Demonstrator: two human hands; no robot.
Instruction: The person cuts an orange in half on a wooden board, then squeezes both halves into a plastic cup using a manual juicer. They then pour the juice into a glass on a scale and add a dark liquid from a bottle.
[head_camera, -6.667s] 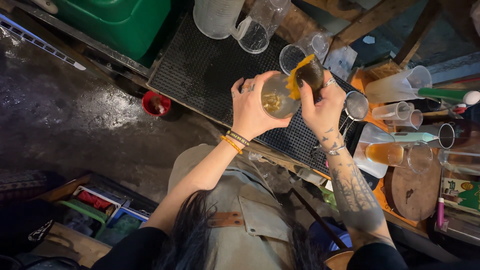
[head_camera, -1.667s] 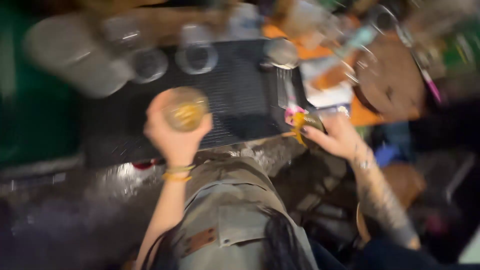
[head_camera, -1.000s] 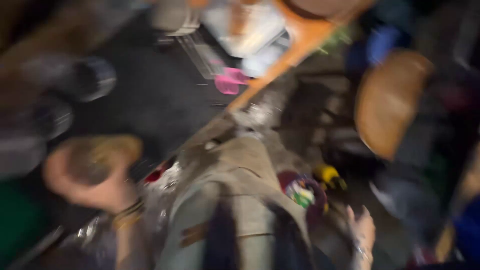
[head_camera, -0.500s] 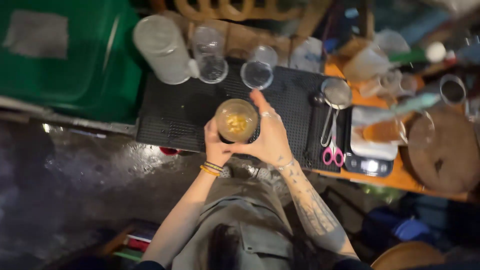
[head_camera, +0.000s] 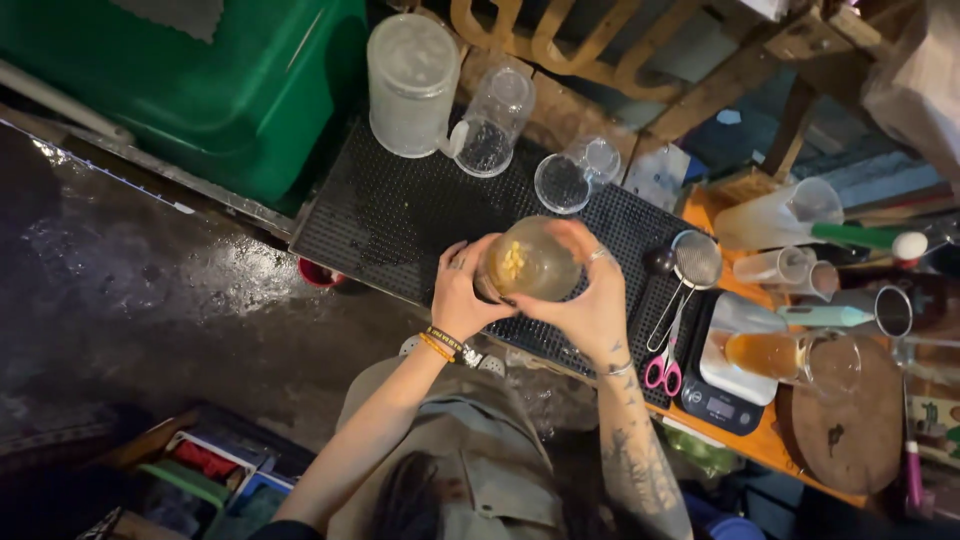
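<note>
Right now both hands wrap around one round glass cup (head_camera: 528, 262) that has pale yellow bits inside. The left hand (head_camera: 462, 296) holds its left side and the right hand (head_camera: 590, 300) curls around its right side and top, so the fingers are closed on it. The cup is held just above the near edge of a black rubber mat (head_camera: 400, 215). It already has something in it, so filling looks at least begun. I cannot tell if it has a lid.

The mat is bumpy and dark. At its far edge stand a tall frosted pitcher (head_camera: 411, 85), a clear glass mug (head_camera: 492, 120) and a small clear cup (head_camera: 574, 176). By the mat's right edge lie a shiny metal strainer (head_camera: 692, 265) and scissors with pink handles (head_camera: 664, 370). Past them, a glass of orange drink (head_camera: 775, 356) sits on a small scale (head_camera: 722, 395), beside a round wooden board (head_camera: 845, 425). A big green plastic bin (head_camera: 215, 85) stands off the mat's far left corner.
</note>
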